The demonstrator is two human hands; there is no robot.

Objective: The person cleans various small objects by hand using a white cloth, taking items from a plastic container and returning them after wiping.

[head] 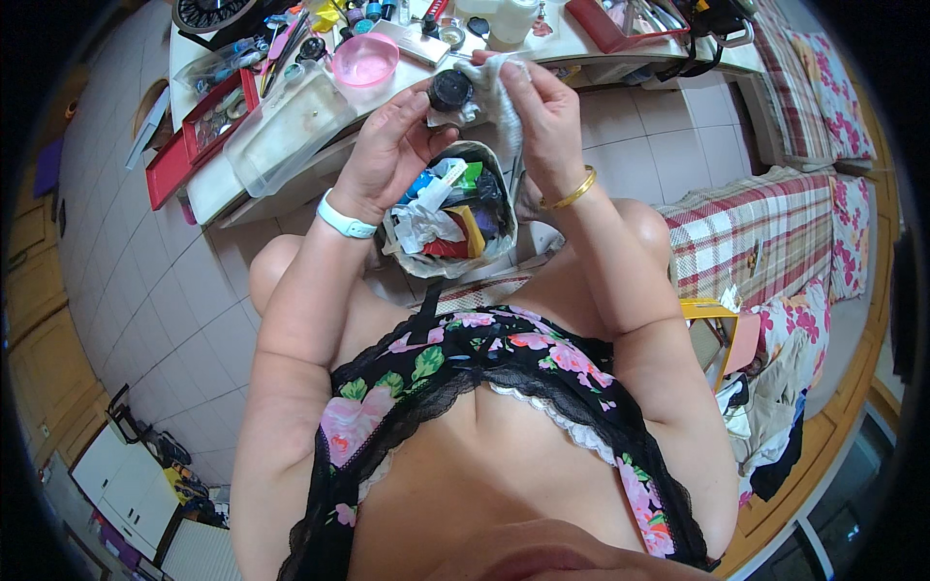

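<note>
Between the thumb and fingers of my left hand [392, 149] is a small round black-topped jar [450, 91], with white tissue [454, 116] bunched under it. My right hand [548, 109] pinches a white knitted cloth [503, 98] that hangs down just right of the jar. Whether the cloth touches the jar, I cannot tell. Below both hands stands a lined waste bin [397, 265] filled with crumpled paper, packets and plastic. A pink bowl [365, 62] sits on the table's near edge, up and left of the jar.
The white table [211, 185] carries a clear plastic box [290, 131], an open red case [218, 120], a white box [410, 43], several small bottles and a red tray [628, 29]. To the right is a sofa with a plaid cover [748, 232]. Clothes [770, 407] lie beside a yellow-framed item [712, 312].
</note>
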